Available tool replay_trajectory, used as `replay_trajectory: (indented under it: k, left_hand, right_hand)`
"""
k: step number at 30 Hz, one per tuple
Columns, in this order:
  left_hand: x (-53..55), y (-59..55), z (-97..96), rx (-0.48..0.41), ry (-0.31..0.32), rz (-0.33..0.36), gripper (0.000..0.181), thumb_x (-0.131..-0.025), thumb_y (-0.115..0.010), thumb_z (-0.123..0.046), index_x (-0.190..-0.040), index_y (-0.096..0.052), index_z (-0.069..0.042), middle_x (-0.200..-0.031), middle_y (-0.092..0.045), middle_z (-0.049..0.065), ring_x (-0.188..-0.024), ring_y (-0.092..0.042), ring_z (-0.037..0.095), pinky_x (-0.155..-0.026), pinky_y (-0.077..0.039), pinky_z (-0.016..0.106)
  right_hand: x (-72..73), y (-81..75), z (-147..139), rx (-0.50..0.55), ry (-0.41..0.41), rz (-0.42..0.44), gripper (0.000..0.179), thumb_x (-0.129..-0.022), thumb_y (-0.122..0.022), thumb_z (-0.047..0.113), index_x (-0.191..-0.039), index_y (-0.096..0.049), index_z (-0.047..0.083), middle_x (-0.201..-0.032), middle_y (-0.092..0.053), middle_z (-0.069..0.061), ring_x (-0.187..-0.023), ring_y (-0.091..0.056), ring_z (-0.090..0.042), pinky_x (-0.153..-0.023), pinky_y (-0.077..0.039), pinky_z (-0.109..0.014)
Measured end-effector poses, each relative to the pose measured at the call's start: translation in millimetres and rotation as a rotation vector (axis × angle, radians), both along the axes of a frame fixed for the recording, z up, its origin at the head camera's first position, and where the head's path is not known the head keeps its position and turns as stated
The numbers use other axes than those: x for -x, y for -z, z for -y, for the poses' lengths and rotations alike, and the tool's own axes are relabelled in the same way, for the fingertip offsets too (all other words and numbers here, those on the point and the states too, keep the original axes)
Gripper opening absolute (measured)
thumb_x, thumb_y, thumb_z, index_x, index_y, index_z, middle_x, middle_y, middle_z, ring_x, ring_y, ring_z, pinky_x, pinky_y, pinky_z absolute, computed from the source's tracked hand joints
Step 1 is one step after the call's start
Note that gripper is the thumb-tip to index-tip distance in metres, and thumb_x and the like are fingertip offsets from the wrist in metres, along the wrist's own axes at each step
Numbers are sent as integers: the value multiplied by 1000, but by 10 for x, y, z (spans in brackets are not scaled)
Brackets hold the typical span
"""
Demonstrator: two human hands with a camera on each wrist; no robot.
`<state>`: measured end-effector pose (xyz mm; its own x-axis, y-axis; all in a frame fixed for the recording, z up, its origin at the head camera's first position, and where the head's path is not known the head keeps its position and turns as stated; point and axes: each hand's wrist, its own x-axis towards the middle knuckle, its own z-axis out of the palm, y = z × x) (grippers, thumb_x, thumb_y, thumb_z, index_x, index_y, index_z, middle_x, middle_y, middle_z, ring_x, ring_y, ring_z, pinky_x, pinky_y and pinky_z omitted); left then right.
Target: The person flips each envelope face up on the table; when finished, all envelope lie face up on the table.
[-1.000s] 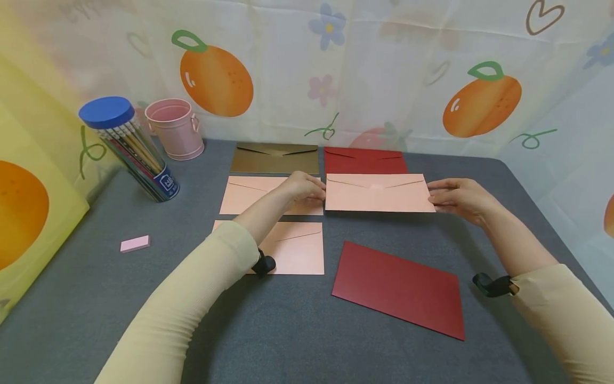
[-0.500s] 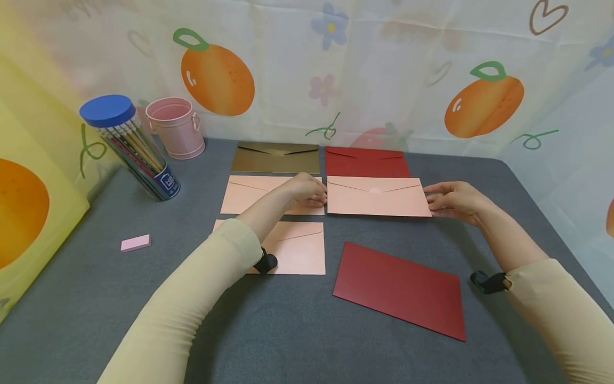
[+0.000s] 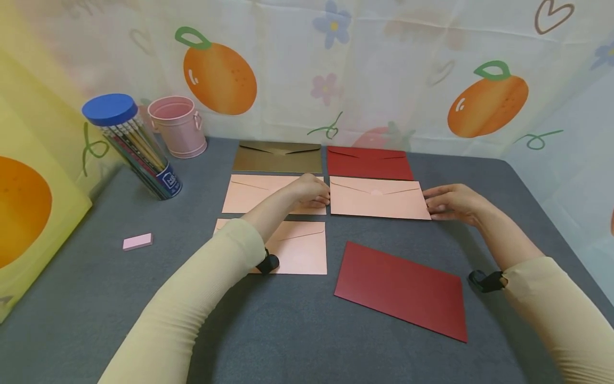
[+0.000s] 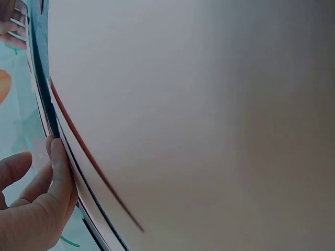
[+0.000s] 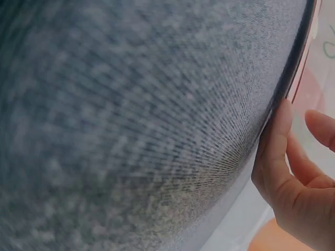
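In the head view, a pale pink envelope (image 3: 379,200) lies flap side up, just in front of a red envelope (image 3: 369,162). My left hand (image 3: 309,192) is at its left edge, with the fingertips beside it. At the right edge, the fingertips of my right hand (image 3: 453,202) touch or nearly touch the paper. Both wrist views show the thumb apart from the fingers, on the left hand (image 4: 47,198) and the right hand (image 5: 293,178) alike. Under my left hand and forearm lie two more pink envelopes, a middle one (image 3: 244,194) and a nearer one (image 3: 302,250), each partly hidden.
A gold envelope (image 3: 278,158) lies at the back. A dark red envelope (image 3: 403,290) sits at a slant, front right. At left are a pink eraser-like block (image 3: 137,241), a blue-lidded pencil jar (image 3: 139,146) and a pink bucket (image 3: 178,128). A patterned cloth (image 3: 384,80) hangs behind.
Between my two hands, the pink envelope has come down toward the table and slightly nearer me. My right hand has lowered and shifted a little left with it; the left has barely moved.
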<state>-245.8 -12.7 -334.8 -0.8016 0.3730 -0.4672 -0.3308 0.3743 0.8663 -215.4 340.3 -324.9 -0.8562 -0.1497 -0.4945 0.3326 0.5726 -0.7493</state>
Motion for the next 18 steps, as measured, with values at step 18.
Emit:
replay_trajectory:
  k: [18]
  left_hand:
    - [-10, -6, 12, -38, -31, 9, 43, -100, -47, -7, -140, -46, 9, -112, -60, 14, -91, -62, 16, -106, -53, 35]
  right_hand:
    - [-19, -1, 16, 45, 17, 21, 59, -102, -51, 17, -152, -29, -5, -98, -59, 16, -87, -61, 3, -85, -58, -21]
